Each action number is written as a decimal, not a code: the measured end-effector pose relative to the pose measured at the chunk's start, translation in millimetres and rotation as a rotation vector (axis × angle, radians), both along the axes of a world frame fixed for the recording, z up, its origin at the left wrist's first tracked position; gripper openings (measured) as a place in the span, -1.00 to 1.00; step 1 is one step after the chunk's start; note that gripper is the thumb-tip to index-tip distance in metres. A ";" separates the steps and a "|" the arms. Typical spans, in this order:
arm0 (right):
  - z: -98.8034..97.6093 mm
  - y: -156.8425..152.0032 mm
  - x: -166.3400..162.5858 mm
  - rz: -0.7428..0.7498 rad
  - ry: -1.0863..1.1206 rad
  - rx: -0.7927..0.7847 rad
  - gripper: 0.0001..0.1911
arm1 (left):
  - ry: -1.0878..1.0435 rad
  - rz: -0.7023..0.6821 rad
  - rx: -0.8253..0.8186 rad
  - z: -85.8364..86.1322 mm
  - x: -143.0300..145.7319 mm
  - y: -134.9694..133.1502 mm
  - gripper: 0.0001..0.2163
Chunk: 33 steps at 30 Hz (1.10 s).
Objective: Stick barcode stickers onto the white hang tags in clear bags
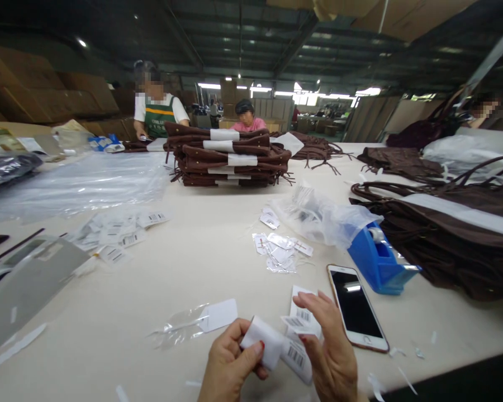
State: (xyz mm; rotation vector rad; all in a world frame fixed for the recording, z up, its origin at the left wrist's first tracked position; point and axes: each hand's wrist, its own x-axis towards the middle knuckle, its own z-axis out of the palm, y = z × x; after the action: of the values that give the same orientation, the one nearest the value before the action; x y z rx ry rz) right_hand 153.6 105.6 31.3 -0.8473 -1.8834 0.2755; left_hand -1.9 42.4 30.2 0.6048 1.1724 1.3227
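My left hand (pixel 238 357) is closed around a folded strip of white barcode labels (pixel 297 357), its thumb pressing on the blank backing. To its right, my right hand (pixel 333 346) has thumb and fingers apart. A small barcode label (pixel 297 324) shows at the right thumb's tip; whether it sticks to the thumb I cannot tell. Behind that hand, part of a white label sheet (pixel 295 293) is visible on the table. Left of my hands lies a white hang tag (pixel 220 315) with a clear plastic sleeve (pixel 182 329).
A phone (pixel 356 307) and blue tape dispenser (pixel 377 262) stand right. Beyond are bagged tags (pixel 280 251), barcode tags (pixel 117 229), stacked brown bags (pixel 230 159) and more brown bags (pixel 456 234). Plastic sheets (pixel 88 178) cover the left. A co-worker (pixel 159 114) stands across the table.
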 end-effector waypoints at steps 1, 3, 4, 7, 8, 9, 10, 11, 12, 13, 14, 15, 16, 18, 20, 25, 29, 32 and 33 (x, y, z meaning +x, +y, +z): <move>4.3 5.6 5.0 0.028 -0.062 0.126 -0.60 | -0.023 -0.019 0.013 1.2 1.1 5.7 -0.76; 13.6 14.4 13.4 0.062 -0.160 0.294 -0.54 | -0.045 -0.071 0.034 4.3 3.7 19.4 -0.78; 17.7 17.4 16.5 0.070 -0.195 0.348 -0.53 | -0.032 -0.113 0.034 5.3 4.8 26.5 -0.79; 25.1 21.7 22.7 0.068 -0.261 0.439 -0.52 | 0.282 -0.216 0.018 2.9 4.4 42.2 -0.75; 25.9 22.2 23.9 0.066 -0.276 0.458 -0.52 | 0.484 -0.198 0.029 0.9 2.8 44.0 -0.70; 26.0 22.5 24.6 0.065 -0.286 0.471 -0.52 | 0.701 -0.152 0.061 -1.0 0.7 43.7 -0.65; 25.7 22.8 24.9 0.067 -0.293 0.482 -0.52 | 0.896 -0.081 0.114 -2.2 -1.6 41.5 -0.61; 25.1 23.0 24.7 0.070 -0.296 0.491 -0.53 | 1.040 -0.009 0.183 -2.1 -3.8 37.8 -0.60; 24.4 23.3 24.0 0.074 -0.296 0.497 -0.53 | 1.112 0.042 0.240 -0.7 -5.7 33.3 -0.63; 23.6 23.5 22.8 0.079 -0.295 0.501 -0.52 | 1.110 0.054 0.264 2.0 -7.0 28.5 -0.69; 22.8 23.7 21.1 0.087 -0.293 0.503 -0.52 | 1.035 0.026 0.240 5.6 -7.7 23.9 -0.75; 22.0 23.9 19.0 0.098 -0.290 0.505 -0.51 | 0.900 -0.030 0.174 9.8 -7.9 20.1 -0.76; 21.3 23.9 16.5 0.111 -0.286 0.506 -0.49 | 0.725 -0.098 0.084 13.9 -7.6 17.1 -0.72; 19.7 23.4 11.4 0.143 -0.277 0.503 -0.47 | 0.363 -0.205 -0.080 20.7 -6.7 13.5 -0.62; 18.1 22.6 6.8 0.171 -0.272 0.500 -0.47 | 0.130 -0.218 -0.142 24.6 -6.8 11.4 -0.59; 14.7 20.0 -0.2 0.196 -0.294 0.487 -0.50 | -0.016 -0.135 -0.168 27.1 -12.2 4.2 -0.61; 11.7 18.5 -3.9 0.222 -0.339 0.471 -0.51 | -0.062 -0.119 -0.169 25.2 -16.8 -0.1 -0.57; 9.5 17.8 -6.9 0.219 -0.331 0.451 -0.54 | 0.036 -0.075 -0.167 23.1 -18.3 -1.6 -0.57; 9.0 17.6 -8.0 0.224 -0.330 0.447 -0.54 | 0.105 -0.049 -0.170 22.5 -18.5 -2.2 -0.60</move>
State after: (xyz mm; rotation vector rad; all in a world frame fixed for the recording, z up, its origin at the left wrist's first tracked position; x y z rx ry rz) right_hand 145.6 123.2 40.3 -0.3926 -2.2346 -0.1612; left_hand -20.5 40.2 52.7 0.5808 1.3323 1.1480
